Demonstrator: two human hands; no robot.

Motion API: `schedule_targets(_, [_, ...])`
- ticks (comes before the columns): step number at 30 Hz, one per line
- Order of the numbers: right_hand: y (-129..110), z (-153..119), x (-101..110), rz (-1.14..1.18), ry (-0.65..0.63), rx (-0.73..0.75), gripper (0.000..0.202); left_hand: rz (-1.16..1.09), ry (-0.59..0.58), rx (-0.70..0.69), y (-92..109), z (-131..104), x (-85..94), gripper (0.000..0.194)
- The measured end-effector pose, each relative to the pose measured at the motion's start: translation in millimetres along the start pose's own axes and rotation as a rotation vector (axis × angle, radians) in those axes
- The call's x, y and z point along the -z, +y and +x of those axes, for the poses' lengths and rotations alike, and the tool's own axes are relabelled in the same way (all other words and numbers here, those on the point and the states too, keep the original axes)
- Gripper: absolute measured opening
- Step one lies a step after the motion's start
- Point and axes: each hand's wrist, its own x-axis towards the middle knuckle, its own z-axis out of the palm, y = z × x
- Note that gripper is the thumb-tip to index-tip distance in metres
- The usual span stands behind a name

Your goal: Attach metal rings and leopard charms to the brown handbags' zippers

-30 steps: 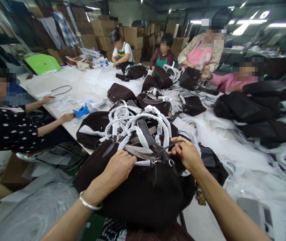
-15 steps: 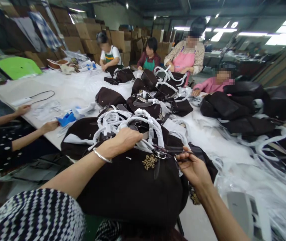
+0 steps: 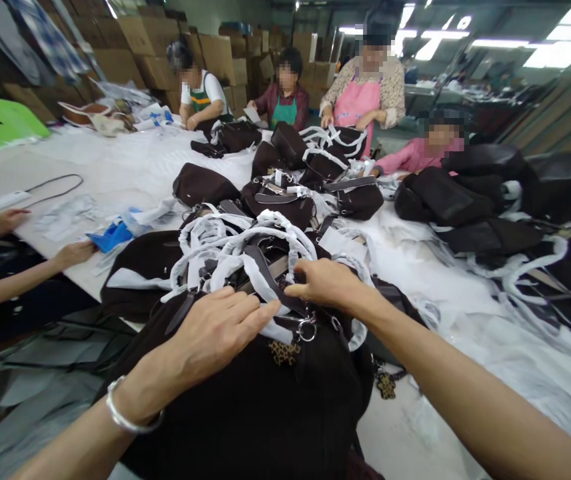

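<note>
A large dark brown handbag (image 3: 245, 407) lies in front of me, its handles (image 3: 263, 277) wrapped in white paper. My left hand (image 3: 220, 327) is closed at the bag's top edge, fingers curled under and partly hidden. Across from it, my right hand (image 3: 325, 283) pinches at the bag's opening, beside the wrapped handle; the exact part between thumb and finger is hard to see. A leopard-print charm (image 3: 284, 352) and a metal ring (image 3: 307, 331) hang on the bag's front, below my hands.
More brown handbags (image 3: 278, 203) cover the table ahead, with another pile (image 3: 465, 207) at the right. Plastic wrapping (image 3: 510, 373) lies on the right side. A co-worker's hand (image 3: 75, 255) touches blue material (image 3: 110, 237) at the left. Several people work across the table.
My right hand has moved left and inward from the bag's right end to its opening. My left hand has come nearer and lower, from the handles to the top edge.
</note>
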Motion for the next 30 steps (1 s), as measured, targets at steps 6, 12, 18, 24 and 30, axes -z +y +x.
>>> schedule_targets(6, [16, 4, 7, 0.204, -0.473, 0.446, 0.042, 0.033, -0.034, 0.134, -19, -15, -21.5, 0.036])
schedule_targets(12, [31, -30, 38, 0.198, -0.027, 0.386, 0.031, 0.003, -0.045, 0.185, -24, -19, -32.1, 0.037])
schedule_targets(18, [18, -43, 9, 0.016, -0.115, 0.315, 0.037, 0.013, -0.051, 0.190, -22, -16, -28.6, 0.037])
schedule_targets(24, [23, -5, -19, -0.100, -0.221, 0.558, 0.044, -0.011, -0.091, 0.186, -22, -16, -31.6, 0.038])
schedule_targets(30, [14, -32, 36, -0.147, -0.082, 0.618, 0.011, -0.036, -0.149, 0.272, -27, -18, -39.0, 0.038])
